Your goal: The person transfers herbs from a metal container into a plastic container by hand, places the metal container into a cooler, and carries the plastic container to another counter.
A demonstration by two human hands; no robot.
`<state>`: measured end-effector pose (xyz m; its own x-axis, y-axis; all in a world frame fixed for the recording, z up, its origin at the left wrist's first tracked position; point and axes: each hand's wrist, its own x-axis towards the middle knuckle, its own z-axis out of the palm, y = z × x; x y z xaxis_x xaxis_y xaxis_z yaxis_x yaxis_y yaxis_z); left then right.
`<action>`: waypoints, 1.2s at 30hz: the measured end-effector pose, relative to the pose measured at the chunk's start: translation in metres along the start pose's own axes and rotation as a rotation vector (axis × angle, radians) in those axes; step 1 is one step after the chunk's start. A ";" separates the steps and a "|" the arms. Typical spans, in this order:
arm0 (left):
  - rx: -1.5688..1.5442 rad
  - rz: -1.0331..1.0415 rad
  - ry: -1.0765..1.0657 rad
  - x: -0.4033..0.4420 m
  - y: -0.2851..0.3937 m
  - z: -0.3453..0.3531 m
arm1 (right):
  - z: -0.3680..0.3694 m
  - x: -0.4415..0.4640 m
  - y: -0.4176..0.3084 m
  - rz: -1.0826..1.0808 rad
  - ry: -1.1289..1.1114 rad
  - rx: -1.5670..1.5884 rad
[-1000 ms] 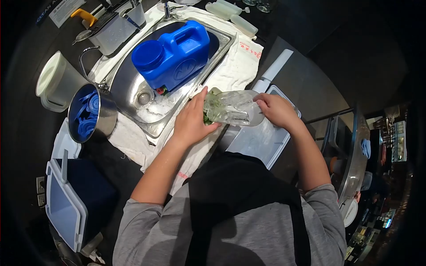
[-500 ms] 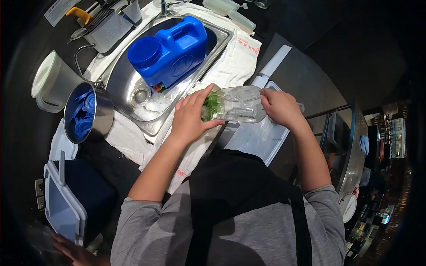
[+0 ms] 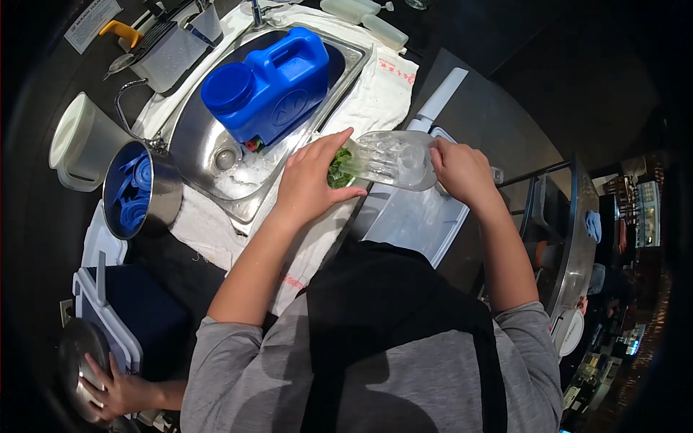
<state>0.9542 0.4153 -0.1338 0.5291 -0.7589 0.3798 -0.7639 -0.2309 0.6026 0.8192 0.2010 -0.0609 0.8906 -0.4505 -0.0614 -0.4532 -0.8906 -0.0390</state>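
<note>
My left hand (image 3: pixel 307 177) is wrapped round a clear cup, mostly hidden by my fingers, with green leaves (image 3: pixel 339 172) inside. In my right hand (image 3: pixel 465 173) is a clear scoop (image 3: pixel 415 160) by its handle end, with ice in it. The scoop's mouth meets the cup's opening. Beneath the scoop lies a white-rimmed bin (image 3: pixel 415 224) with a translucent interior. To the left, a blue jug (image 3: pixel 278 97) stands in the metal sink (image 3: pixel 189 137), beside some crushed ice (image 3: pixel 249 180).
A white towel (image 3: pixel 379 94) covers the sink's edge. Left of the sink are a metal pot (image 3: pixel 164 191) with blue parts and a translucent pitcher (image 3: pixel 101 144). At lower left, another person's hand (image 3: pixel 119 390) touches a round metal object (image 3: pixel 81 350) near a dark blue cooler (image 3: pixel 144 299).
The scoop has turned and the ice in it has shifted towards the cup. At lower left, the other person's hand has come further into view with the round metal object.
</note>
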 end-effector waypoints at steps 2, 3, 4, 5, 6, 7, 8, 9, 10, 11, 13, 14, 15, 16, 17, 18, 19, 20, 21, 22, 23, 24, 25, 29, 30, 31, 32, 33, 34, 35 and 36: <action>-0.038 0.026 -0.008 0.004 0.000 0.000 | -0.001 -0.001 -0.003 -0.009 0.007 -0.021; -0.056 0.043 -0.028 0.006 0.001 0.000 | -0.002 0.002 -0.003 -0.007 0.015 -0.022; -0.073 0.060 -0.046 0.008 0.001 0.000 | -0.002 0.002 -0.003 -0.005 0.023 -0.024; -0.074 0.062 -0.048 0.009 0.000 0.001 | -0.001 0.001 -0.002 -0.002 0.024 -0.024; -0.135 0.051 -0.086 0.010 -0.002 0.001 | 0.001 0.000 -0.001 -0.018 0.021 -0.004; -0.197 0.038 -0.123 0.010 -0.004 0.001 | 0.003 -0.002 0.000 -0.034 0.018 0.015; -0.196 0.037 -0.122 0.010 -0.005 0.000 | 0.004 -0.003 0.000 -0.036 0.017 0.015; -0.242 0.027 -0.107 0.010 -0.006 -0.002 | 0.005 -0.005 0.000 -0.008 0.017 0.041; -0.287 0.018 -0.091 0.010 -0.006 -0.003 | 0.006 -0.005 0.001 0.020 0.016 0.066; -0.287 0.019 -0.091 0.010 -0.007 -0.005 | 0.008 -0.006 0.003 0.019 0.017 0.066; -0.237 0.002 -0.071 0.010 -0.010 -0.009 | 0.014 -0.007 0.009 0.039 0.004 0.123; -0.249 -0.019 -0.074 0.009 -0.012 -0.009 | 0.016 -0.009 0.011 0.043 0.005 0.124; -0.267 -0.032 -0.089 0.009 -0.015 -0.008 | 0.017 -0.011 0.012 0.057 -0.013 0.202; -0.285 -0.046 -0.102 0.009 -0.016 -0.008 | 0.019 -0.013 0.013 0.070 -0.031 0.279; -0.285 -0.046 -0.102 0.008 -0.017 -0.008 | 0.022 -0.014 0.015 0.070 -0.031 0.279; -0.289 -0.031 -0.116 0.008 -0.018 -0.007 | 0.027 -0.016 0.016 0.079 -0.023 0.319; -0.292 -0.017 -0.130 0.008 -0.018 -0.007 | 0.031 -0.018 0.017 0.089 -0.015 0.360; -0.290 -0.017 -0.131 0.008 -0.018 -0.007 | 0.035 -0.020 0.018 0.088 -0.015 0.362; -0.278 -0.024 -0.160 0.008 -0.018 -0.007 | 0.037 -0.022 0.018 0.092 -0.002 0.397; -0.265 -0.030 -0.190 0.008 -0.017 -0.006 | 0.041 -0.024 0.020 0.097 0.010 0.433; -0.264 -0.029 -0.193 0.008 -0.019 -0.005 | 0.046 -0.026 0.025 0.099 0.011 0.436; -0.209 0.000 -0.193 0.007 -0.022 -0.002 | 0.053 -0.028 0.033 0.092 0.003 0.518; -0.155 0.029 -0.193 0.006 -0.024 0.001 | 0.058 -0.031 0.041 0.084 -0.006 0.600; 0.038 0.015 -0.146 0.004 -0.021 0.010 | 0.068 -0.054 0.072 0.268 -0.118 0.891; 0.109 0.015 -0.074 0.004 -0.018 0.011 | 0.074 -0.064 0.083 0.278 -0.118 0.897; 0.180 0.016 -0.002 0.004 -0.014 0.011 | 0.086 -0.074 0.095 0.287 -0.074 0.942; 0.180 0.021 -0.014 0.003 -0.009 0.010 | 0.102 -0.086 0.109 0.297 -0.030 0.988; 0.193 -0.042 -0.015 0.001 -0.002 0.008 | 0.121 -0.100 0.127 0.362 -0.049 1.034; 0.208 -0.106 -0.016 -0.003 0.003 0.008 | 0.144 -0.115 0.143 0.372 -0.048 1.043; 0.289 -0.076 -0.018 -0.008 -0.001 0.010 | 0.170 -0.131 0.158 0.379 0.008 0.957; 0.293 -0.066 -0.027 -0.011 0.002 0.009 | 0.197 -0.146 0.170 0.389 0.064 0.871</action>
<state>0.9433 0.4177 -0.1433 0.5743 -0.7512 0.3253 -0.8041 -0.4433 0.3961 0.6048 0.1273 -0.2550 0.6607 -0.7306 -0.1725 -0.5629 -0.3301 -0.7577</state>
